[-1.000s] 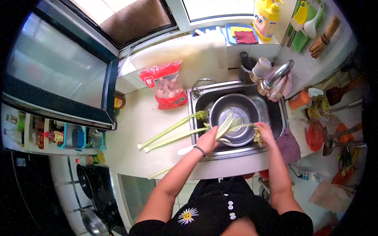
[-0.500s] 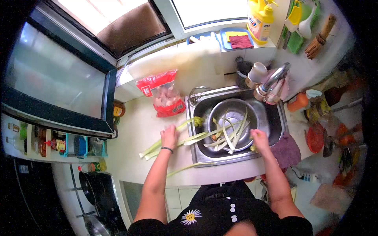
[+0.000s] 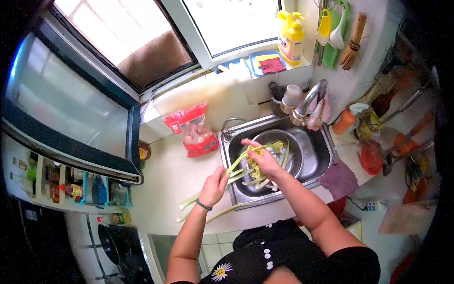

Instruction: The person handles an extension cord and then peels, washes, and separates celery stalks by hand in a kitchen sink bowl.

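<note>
Over the left edge of the sink, my left hand [image 3: 215, 185] is closed around pale green stalks [image 3: 190, 200] whose lower ends rest on the counter. My right hand [image 3: 265, 162] is above the metal basin, its fingers partly spread beside the leafy tops [image 3: 254, 166]; whether it grips them is hard to make out. The metal basin [image 3: 299, 161] sits in the sink [image 3: 319, 176] with loose green and pale strips in it. One thin stalk [image 3: 222, 212] lies near the counter's front edge.
A red plastic bag [image 3: 201, 146] stands behind the stalks. The faucet [image 3: 316, 93] rises at the sink's back right. A purple cloth [image 3: 339, 178] hangs at the right rim. An orange spray bottle [image 3: 344, 122] and a red basket [image 3: 370, 157] are farther right.
My left hand has lifted the stalks off the counter and moved right. My right hand has gone left from the basin's right side to the leafy tops. The camera view has shifted.
</note>
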### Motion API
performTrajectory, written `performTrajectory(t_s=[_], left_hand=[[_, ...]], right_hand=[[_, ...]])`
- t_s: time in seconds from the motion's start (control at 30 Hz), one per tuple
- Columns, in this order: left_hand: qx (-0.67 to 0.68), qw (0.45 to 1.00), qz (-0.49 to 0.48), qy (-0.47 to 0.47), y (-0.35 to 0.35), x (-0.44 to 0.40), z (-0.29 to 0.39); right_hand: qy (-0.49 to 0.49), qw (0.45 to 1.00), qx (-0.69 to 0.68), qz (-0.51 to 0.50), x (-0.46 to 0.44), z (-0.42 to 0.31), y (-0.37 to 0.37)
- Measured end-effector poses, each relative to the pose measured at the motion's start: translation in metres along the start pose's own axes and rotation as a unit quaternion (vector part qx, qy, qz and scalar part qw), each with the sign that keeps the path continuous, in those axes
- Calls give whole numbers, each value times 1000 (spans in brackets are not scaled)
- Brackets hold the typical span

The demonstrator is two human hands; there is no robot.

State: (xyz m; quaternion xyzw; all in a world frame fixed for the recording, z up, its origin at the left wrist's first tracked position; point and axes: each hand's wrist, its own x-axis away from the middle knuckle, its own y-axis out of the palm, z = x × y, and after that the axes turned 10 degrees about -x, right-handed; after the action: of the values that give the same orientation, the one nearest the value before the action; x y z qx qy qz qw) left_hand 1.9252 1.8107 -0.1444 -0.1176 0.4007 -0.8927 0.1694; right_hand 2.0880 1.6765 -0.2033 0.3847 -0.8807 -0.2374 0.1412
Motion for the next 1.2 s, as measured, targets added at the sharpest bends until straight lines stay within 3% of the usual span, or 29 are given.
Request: performTrajectory(t_s=[0.07,0.1,0.13,0.2,0.27,0.33,0.37,0.4,0.47,0.53,0.6,0.63,0.73,0.8,0.87,0.9,0.97,1.13,1.2], left_hand=[[17,999,4,-34,0,1,3],[18,999,5,-32,1,2,4],[9,1000,10,-26,2,3,6],[-1,1000,14,-16,7,4,9],[-50,998,29,7,14,4,13],[-67,997,22,-4,19,4,20],[-56,998,12,-7,20,5,23],[-46,999,1,-10,22,4,25],[-31,999,-8,-11,28,7,25],[18,998,-14,-65,31,10,4],[44,996,-20,-77,23,14,-14],[46,995,-28,-88,20,16,-20],[44,993,-44,-101,18,15,-27],[69,992,-58,-88,23,13,-32],[67,992,-69,-87,23,12,-24],[67,991,-76,-84,23,10,-20],[58,993,-73,-76,24,8,-18],[-30,995,-75,-58,21,9,-23],[-29,989,-128,-69,19,3,-19]], right_hand=[[58,995,78,-37,4,-5,-1],[35,981,177,-67,10,-16,2],[32,981,179,-65,13,-17,2],[-66,921,374,-82,18,-21,4],[-102,916,384,-58,23,-22,6],[-197,847,494,14,27,-22,7],[-170,828,532,33,29,-28,8],[-170,829,531,37,25,-27,3],[-206,821,510,153,10,-15,-21],[-176,843,418,290,-3,-1,-68],[-79,845,446,285,-2,-8,-109],[-75,845,445,286,0,-8,-117],[-24,894,370,253,19,-48,-101],[-229,929,256,137,20,-64,-60],[-179,908,378,13,21,-57,-51],[-67,881,468,-17,22,-58,-45],[-106,845,523,-20,10,-15,-67],[-179,757,624,-69,14,-12,-76],[-222,735,633,-98,14,-20,-78]])
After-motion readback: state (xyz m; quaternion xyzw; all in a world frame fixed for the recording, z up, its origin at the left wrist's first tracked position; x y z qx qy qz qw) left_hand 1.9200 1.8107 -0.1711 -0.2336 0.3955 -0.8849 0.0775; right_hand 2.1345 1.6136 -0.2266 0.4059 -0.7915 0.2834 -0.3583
